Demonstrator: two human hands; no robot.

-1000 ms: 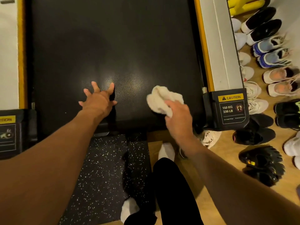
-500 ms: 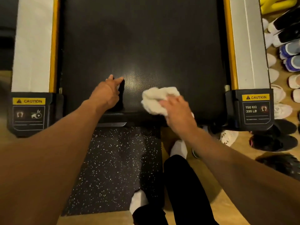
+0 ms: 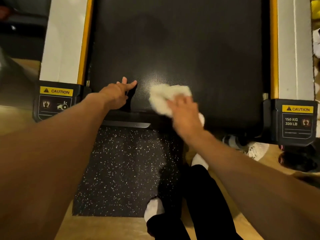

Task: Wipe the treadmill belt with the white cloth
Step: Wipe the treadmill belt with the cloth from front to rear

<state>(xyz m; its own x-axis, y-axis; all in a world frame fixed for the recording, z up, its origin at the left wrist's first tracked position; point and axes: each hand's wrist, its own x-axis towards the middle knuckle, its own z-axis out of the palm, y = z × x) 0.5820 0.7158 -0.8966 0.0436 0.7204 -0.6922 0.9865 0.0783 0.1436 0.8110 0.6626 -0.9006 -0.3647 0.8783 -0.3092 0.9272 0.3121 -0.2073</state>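
Observation:
The black treadmill belt (image 3: 199, 49) fills the upper middle of the head view. A bunched white cloth (image 3: 164, 97) lies on its near end, with my right hand (image 3: 185, 115) on top of it, holding it against the belt; the hand is motion-blurred. My left hand (image 3: 117, 94) rests on the belt to the left of the cloth, fingers stretched forward. The two hands are a short gap apart.
White side rails with yellow strips flank the belt, left (image 3: 64, 40) and right (image 3: 294, 49), ending in black caps with caution labels (image 3: 297, 118). A speckled black mat (image 3: 124, 170) lies below the belt's end. My legs (image 3: 195, 196) and shoes (image 3: 256, 148) are on the wooden floor.
My right hand has swept the cloth leftward along the belt's near end. My left hand's spread fingers have drawn together. The camera has turned left, bringing the left rail into view.

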